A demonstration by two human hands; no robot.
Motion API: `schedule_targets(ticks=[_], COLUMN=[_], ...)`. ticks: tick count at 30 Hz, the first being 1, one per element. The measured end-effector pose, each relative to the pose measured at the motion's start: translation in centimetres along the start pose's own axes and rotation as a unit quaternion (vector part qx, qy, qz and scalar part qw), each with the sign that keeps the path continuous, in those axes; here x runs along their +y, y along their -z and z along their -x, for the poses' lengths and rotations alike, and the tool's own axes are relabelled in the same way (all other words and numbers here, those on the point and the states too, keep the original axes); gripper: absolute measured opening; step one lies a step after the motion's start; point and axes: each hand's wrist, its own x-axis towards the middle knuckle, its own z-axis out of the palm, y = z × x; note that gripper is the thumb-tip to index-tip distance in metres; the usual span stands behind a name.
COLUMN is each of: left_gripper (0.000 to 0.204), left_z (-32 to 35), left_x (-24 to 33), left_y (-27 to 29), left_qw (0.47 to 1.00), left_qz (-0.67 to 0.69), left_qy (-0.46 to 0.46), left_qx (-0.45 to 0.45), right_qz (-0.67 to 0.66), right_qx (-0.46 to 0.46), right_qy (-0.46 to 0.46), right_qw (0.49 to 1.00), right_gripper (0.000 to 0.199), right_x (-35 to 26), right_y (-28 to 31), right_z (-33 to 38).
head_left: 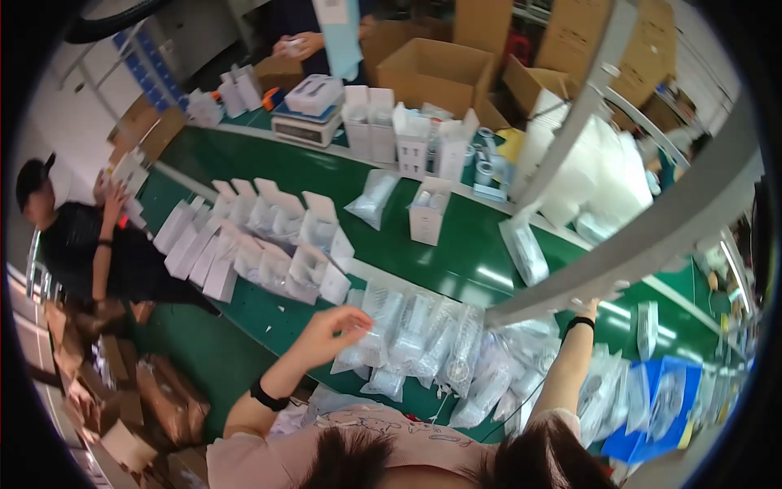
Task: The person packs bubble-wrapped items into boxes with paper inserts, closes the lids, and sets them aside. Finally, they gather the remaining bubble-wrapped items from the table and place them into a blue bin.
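- Left hand (330, 326): fingers pinched narrow on edge of a clear bagged part (371, 326), top of the bag heap on the green counter (456, 253).
- Right hand (599, 297): up at the grey frame bar (652, 236); grip can't tell.
- Step looks like: picking one bag.
- Next needs: lift it free, neighbours overlap.
- Open white boxes (269, 244) sit beyond the heap.

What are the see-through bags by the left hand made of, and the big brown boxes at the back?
The bags look like thin clear plastic: glossy, crinkled, with white contents showing through. The left hand touches one. The brown boxes look like matte corrugated cardboard, with open folded flaps.
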Motion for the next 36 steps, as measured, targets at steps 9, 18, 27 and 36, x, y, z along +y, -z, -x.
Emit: schedule_targets(ticks=[9,18,27,36], left_gripper=[0.033,0.034,0.022,0.015], left_z=[-0.7,-13.3,-15.4,-15.8], left_x=[8.1,2.1,-1.2,0.5], left_y=[14.8,27.7,29.3,28.8], left_qw=[0.783,0.821,0.776,0.790], left_qz=[-0.528,-0.559,-0.589,-0.573], left_qy=[-0.143,-0.117,-0.198,-0.137], left_qx=[0.295,-0.018,-0.109,-0.169], right_qz=[0.144,0.193,0.246,0.223], right_qx=[-0.017,-0.226,-0.571,-0.620], right_qy=[0.036,0.289,0.078,-0.060], right_qw=[0.989,0.910,0.779,0.750], right_gripper=[0.056,0.028,0.085,0.086], right_x=[-12.5,-21.7,-8.9,-9.8], right_y=[1.0,-9.8,-25.1,-26.1], right_z=[11.8,40.5,52.8,52.6])
